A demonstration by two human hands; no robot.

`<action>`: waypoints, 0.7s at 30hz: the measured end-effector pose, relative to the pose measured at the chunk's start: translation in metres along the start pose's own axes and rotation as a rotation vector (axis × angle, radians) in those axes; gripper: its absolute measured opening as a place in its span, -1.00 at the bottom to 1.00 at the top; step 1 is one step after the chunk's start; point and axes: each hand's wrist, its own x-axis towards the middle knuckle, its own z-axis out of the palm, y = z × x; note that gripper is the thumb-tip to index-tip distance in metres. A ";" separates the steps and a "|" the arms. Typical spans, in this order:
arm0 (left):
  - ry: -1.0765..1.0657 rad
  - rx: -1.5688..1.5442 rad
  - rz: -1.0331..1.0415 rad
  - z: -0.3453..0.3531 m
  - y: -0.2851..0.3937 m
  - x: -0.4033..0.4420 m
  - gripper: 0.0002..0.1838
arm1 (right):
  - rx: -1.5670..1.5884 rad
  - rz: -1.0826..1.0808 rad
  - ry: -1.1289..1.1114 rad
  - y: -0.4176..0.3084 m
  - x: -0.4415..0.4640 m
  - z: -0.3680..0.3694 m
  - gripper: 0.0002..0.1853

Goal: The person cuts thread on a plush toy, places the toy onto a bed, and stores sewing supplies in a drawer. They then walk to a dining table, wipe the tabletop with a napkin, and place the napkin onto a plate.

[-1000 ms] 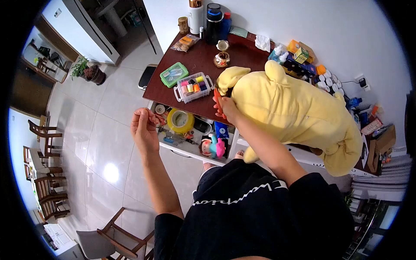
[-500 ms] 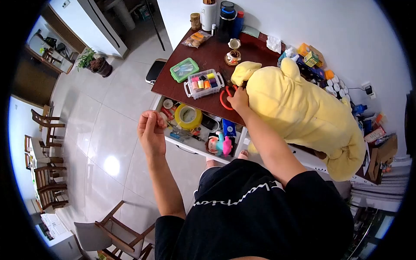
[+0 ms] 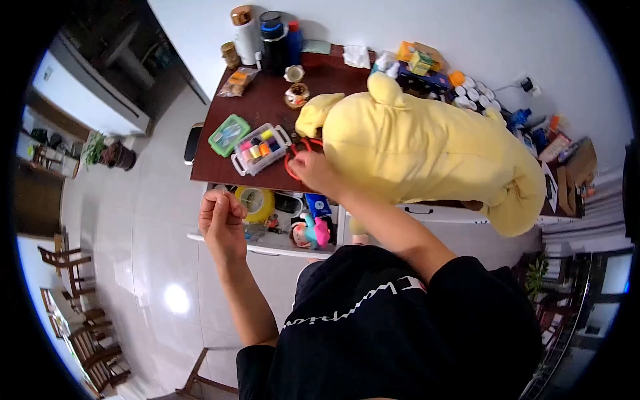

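My left hand (image 3: 223, 223) is raised in front of the open drawer, thumb and fingers pinched together. Whatever is between those fingertips is too small to make out. My right hand (image 3: 313, 171) reaches across to the tabletop, its fingers curled on the red handles of a pair of scissors (image 3: 289, 162); the blades are hidden. Left of it stands a clear plastic box (image 3: 241, 164) of coloured thread spools (image 3: 259, 148). Close by on the right lies a large yellow plush toy (image 3: 427, 143).
A green lidded case (image 3: 229, 135) lies on the dark red table (image 3: 207, 163). The open drawer (image 3: 280, 251) below holds yellow tape (image 3: 260, 205) and a doll (image 3: 308, 232). Bottles and a flask (image 3: 273, 43) stand at the back; boxes (image 3: 420, 63) crowd the right rear.
The head view has shifted, so table and plush toy appear farther left. My right hand stays at the scissors, its fingers more curled. My left hand remains pinched and raised.
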 end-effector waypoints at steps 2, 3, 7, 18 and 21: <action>-0.063 0.005 -0.033 0.016 -0.008 0.002 -0.93 | 0.770 0.600 -0.502 -0.029 -0.027 -0.021 -0.54; -0.100 0.015 -0.041 0.027 -0.013 0.002 -0.95 | 0.974 0.727 -0.580 -0.041 -0.043 -0.030 -0.53; -0.203 0.143 -0.124 0.062 -0.036 -0.009 -0.96 | 1.589 0.770 -0.565 -0.055 -0.061 -0.058 -0.69; -0.263 0.362 -0.297 0.074 -0.079 -0.040 -0.94 | 1.741 0.667 -0.215 -0.024 -0.064 -0.120 -0.78; -0.231 0.432 -0.358 0.067 -0.085 -0.052 -0.94 | 1.589 0.664 -0.098 -0.018 -0.074 -0.134 -0.76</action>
